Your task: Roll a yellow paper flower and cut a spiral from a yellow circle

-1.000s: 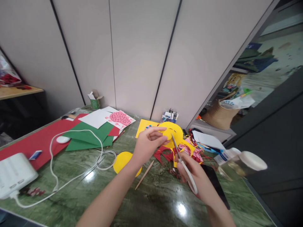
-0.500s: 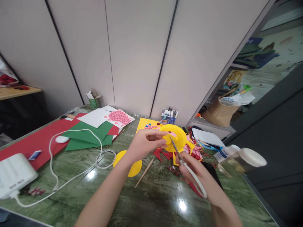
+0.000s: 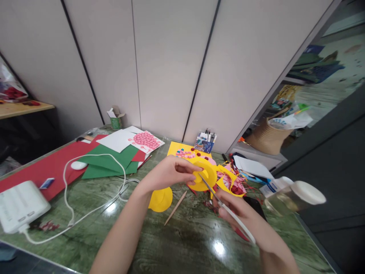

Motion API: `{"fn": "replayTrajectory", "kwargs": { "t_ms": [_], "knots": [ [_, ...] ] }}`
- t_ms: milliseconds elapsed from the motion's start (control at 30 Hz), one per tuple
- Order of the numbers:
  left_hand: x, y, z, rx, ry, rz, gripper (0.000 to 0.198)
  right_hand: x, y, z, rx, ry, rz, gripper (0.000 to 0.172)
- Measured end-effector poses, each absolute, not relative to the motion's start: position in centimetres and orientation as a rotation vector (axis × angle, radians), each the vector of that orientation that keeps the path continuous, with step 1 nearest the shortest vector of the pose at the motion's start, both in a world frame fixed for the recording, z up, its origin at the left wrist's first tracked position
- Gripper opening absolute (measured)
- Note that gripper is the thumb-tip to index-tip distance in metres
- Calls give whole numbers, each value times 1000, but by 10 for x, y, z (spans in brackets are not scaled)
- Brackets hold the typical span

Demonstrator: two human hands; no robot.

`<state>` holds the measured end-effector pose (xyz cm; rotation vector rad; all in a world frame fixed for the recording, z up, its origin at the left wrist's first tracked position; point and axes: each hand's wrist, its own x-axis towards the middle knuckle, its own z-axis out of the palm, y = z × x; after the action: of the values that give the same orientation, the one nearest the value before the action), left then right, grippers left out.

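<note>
My left hand point(image 3: 168, 171) pinches a round piece of yellow paper point(image 3: 211, 178) between thumb and fingers, above the table. A curved cut shows in the paper, with an inner strip near my fingertips. My right hand point(image 3: 235, 209) is closed around white-handled scissors point(image 3: 207, 183), whose blades point up and left into the paper. Below my left wrist lies another yellow paper disc point(image 3: 162, 199). Beside that disc is a pointed wooden stick point(image 3: 175, 208). Yellow, pink and red scraps point(image 3: 232, 180) are heaped behind my right hand.
A white cable point(image 3: 94, 211) runs from a white power adapter point(image 3: 21, 205) across the left side. Green paper point(image 3: 112, 163) and red paper point(image 3: 57, 163) lie further back. To the right stands a lidded clear jar point(image 3: 291, 198), near a dark phone-like slab point(image 3: 256, 207).
The yellow paper has moved slightly left and tilted in my left hand. The scissors have followed, their blades still at the cut. The whole view has shifted a little.
</note>
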<state>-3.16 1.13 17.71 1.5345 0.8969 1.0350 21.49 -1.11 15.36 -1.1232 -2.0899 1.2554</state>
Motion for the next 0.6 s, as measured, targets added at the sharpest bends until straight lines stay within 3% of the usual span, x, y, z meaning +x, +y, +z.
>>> {"fn": "replayTrajectory", "kwargs": {
  "t_ms": [367, 600],
  "knots": [
    [-36, 12, 172, 1573, 923, 873, 24, 217, -8, 164, -1160, -2344, 1236, 23],
    [-19, 20, 173, 1543, 1288, 1547, 19, 214, -5, 150, -1183, -1992, 1188, 23]
  ]
}}
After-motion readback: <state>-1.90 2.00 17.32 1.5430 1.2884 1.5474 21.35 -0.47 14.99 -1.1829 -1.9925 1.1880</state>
